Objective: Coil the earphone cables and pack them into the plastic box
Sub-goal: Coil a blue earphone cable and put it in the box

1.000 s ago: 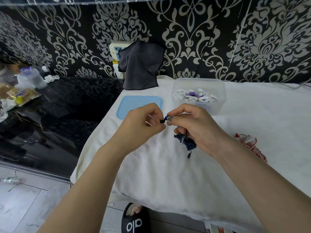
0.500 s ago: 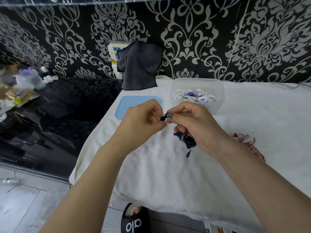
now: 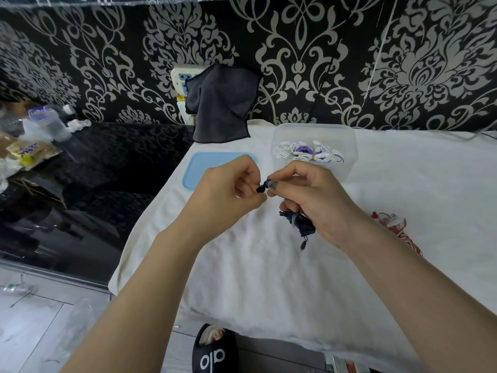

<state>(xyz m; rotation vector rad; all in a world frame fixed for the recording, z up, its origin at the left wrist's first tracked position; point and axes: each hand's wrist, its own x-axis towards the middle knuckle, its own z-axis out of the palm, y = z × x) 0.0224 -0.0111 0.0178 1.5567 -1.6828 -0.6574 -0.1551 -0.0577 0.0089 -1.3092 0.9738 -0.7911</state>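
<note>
A dark blue earphone cable (image 3: 302, 224) hangs bunched under my right hand (image 3: 306, 200), which grips it above the white cloth. Its black earbud tip (image 3: 262, 187) sticks out between both hands, pinched by my left hand (image 3: 231, 195) and by the right thumb. Behind them stands the clear plastic box (image 3: 347, 162), holding coiled white and purple earphones (image 3: 306, 153). A red-and-white earphone cable (image 3: 398, 230) lies loose on the cloth to the right.
The box's blue lid (image 3: 199, 168) lies flat left of the box. A dark grey cloth (image 3: 220, 103) hangs against the patterned wall over a socket. A glossy black table (image 3: 80, 184) with bottles and packets stands at left. A black slipper (image 3: 212, 354) shows below.
Both hands have stayed pinched together on the earbud, shifting only slightly. The blue bundle hangs the same way.
</note>
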